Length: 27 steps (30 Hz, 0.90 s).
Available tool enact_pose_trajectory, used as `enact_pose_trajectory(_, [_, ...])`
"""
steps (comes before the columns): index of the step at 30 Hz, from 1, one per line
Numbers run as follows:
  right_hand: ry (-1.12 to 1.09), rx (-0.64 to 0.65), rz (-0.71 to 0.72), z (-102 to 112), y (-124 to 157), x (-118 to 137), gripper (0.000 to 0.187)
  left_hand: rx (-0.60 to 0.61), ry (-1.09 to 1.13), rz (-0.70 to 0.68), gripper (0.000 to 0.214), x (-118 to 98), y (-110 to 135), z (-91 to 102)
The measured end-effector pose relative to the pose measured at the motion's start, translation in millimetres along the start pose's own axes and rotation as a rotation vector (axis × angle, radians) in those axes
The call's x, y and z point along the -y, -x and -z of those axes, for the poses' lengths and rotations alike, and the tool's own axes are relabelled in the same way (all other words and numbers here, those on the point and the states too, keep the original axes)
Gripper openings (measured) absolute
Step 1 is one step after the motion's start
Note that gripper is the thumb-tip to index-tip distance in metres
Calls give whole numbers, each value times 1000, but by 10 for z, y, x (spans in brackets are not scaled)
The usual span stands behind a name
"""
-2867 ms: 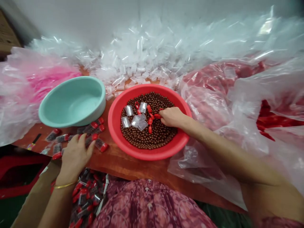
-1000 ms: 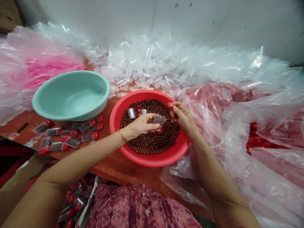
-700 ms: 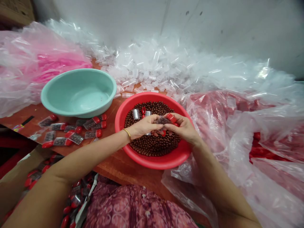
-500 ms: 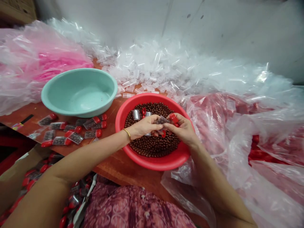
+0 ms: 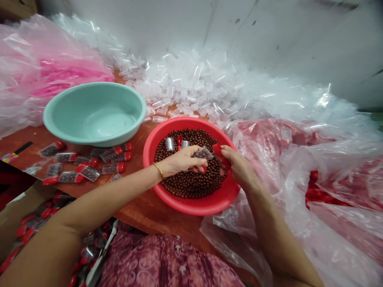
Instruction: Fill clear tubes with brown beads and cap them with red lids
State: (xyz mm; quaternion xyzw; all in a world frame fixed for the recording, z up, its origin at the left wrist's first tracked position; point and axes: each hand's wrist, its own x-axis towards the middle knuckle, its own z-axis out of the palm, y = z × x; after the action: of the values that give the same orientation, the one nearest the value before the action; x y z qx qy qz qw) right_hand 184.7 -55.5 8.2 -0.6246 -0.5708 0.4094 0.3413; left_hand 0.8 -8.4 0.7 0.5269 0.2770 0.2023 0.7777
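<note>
Over the red basin [image 5: 191,208], my left hand [image 5: 184,160] pinches a clear plastic tube [image 5: 204,153] with dark balls inside. My right hand [image 5: 237,162], just to its right, has its fingers closed round a red cap [image 5: 218,150]; its other fingers are blurred and may hold more red. A small gap parts the cap from the tube's end. Brown balls [image 5: 191,189] fill much of the basin. Lying on them are a clear tube [image 5: 170,144] and a small red piece [image 5: 179,140]. A red bit also shows under my left fingers.
A pale green basin [image 5: 98,115] stands at the left, with several red-capped filled tubes [image 5: 69,176] before it. Clear tubes [image 5: 191,83] are heaped along the wall. Plastic bags with red contents [image 5: 269,139] lie right; a box of capped tubes [image 5: 32,223] is lower left.
My right hand has drawn slightly away to the right from the tube, and the red cap has turned in its fingers. My left hand still holds the tube. The view has shifted a little.
</note>
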Motion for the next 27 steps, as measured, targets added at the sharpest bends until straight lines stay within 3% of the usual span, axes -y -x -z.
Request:
enact_pose_trajectory(4, [-95,-28,-13,-60,-11,11,31,-6,-33,-9,17,-13,6,-10])
enact_pose_trajectory(10, [268,-84,304,-95,15,20,42,-45,-161,-58,9,-14,14,-37])
enact_pose_trajectory(14, [329,-112,446,-131,42,-6,45,-94,-205,-80,9,7,3,-43])
enact_pose_trajectory(20, [256,-128,521,-204,49,-85,40,-128,-242,-139,14,41,4,-37])
enact_pose_trajectory(27, [340,-71,614,-166,114,-149,47,-139,-322,-153,14,23,31,-49])
